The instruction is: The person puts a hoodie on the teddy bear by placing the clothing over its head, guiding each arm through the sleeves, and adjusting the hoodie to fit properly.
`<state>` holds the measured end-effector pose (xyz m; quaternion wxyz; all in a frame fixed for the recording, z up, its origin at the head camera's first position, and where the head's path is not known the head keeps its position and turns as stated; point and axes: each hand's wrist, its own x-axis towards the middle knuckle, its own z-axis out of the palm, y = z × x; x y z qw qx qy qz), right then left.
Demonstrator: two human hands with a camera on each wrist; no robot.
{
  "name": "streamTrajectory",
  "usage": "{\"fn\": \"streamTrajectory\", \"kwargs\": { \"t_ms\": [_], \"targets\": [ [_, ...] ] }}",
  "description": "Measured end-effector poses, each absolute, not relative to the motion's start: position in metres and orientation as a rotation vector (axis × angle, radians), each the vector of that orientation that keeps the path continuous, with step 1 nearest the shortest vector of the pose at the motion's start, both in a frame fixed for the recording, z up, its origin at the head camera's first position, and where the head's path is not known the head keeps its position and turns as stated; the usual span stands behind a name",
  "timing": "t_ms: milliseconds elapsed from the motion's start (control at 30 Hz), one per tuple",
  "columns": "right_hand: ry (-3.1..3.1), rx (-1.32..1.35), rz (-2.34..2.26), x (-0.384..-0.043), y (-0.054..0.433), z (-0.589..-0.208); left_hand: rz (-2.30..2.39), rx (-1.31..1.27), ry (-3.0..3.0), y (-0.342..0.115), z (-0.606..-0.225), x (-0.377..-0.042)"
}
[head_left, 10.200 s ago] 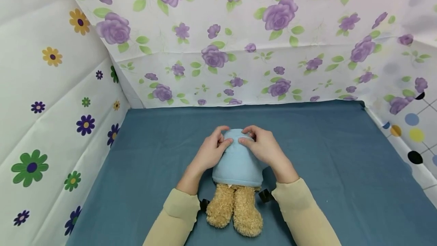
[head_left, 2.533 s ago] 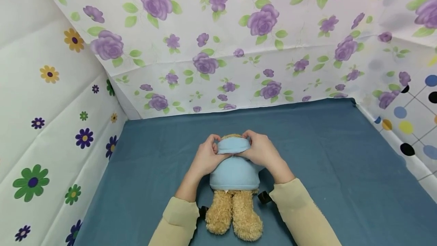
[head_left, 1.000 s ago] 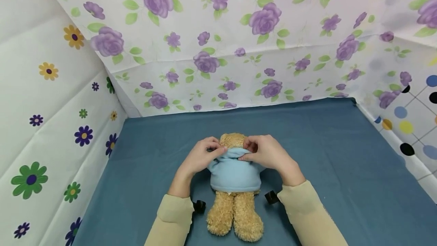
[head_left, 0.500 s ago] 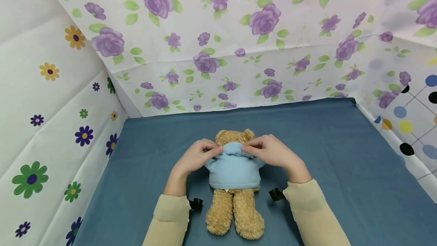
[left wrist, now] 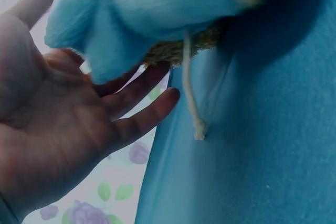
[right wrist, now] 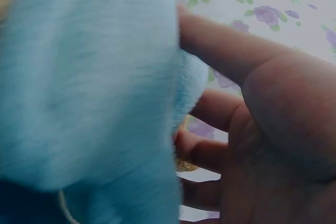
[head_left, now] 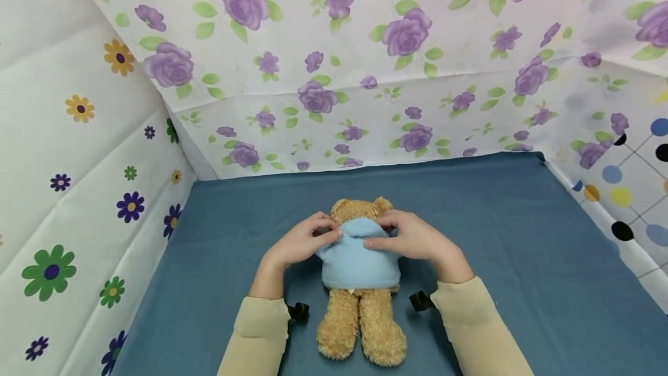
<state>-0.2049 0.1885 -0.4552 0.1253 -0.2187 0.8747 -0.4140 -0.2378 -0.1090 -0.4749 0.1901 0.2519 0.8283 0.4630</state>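
Note:
A tan plush teddy bear [head_left: 340, 324] lies in the head view with its face out of sight, wearing a light-blue hoodie [head_left: 360, 268]. The hood [head_left: 362, 228] is folded down at the neck, baring the back of the head and one ear. My left hand [head_left: 300, 241] pinches the hood's left edge between thumb and fingers. At the other edge, my right hand [head_left: 420, 239] holds the cloth, thumb on top and fingers behind. The left wrist view shows a pale drawstring [left wrist: 190, 87] hanging from the hoodie beside the left fingers. Some fingertips are hidden by cloth.
Under the bear spreads a blue cloth [head_left: 240, 219] covering the table. Behind stands a white sheet with purple roses [head_left: 318, 97]; a flower-print sheet [head_left: 94, 149] borders the left and a dotted one the right. Black wrist mounts [head_left: 298, 311] stick out near the bear's legs.
The hood, over the bear's head ten seconds ago, was drawn back and down to the neck. Both hands shifted apart and slightly lower; over the last half second the right thumb slid down the cloth.

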Motion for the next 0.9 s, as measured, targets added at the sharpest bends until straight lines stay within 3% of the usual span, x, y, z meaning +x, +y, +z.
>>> {"fn": "streamTrajectory", "kwargs": {
  "t_ms": [233, 500, 900],
  "targets": [
    [2.673, -0.487, -1.259, -0.207, 0.196, -0.456, 1.387, 0.477, 2.257, -0.116, -0.477, -0.238],
    [2.727, -0.353, -1.231, -0.195, 0.232, -0.456, 1.15, 0.527, 2.052, -0.121, -0.48, -0.234],
    [2.791, -0.236, -1.222, -0.195, 0.259, -0.448, 1.297, 0.465, 1.91, -0.104, -0.488, -0.236]
  ]
}}
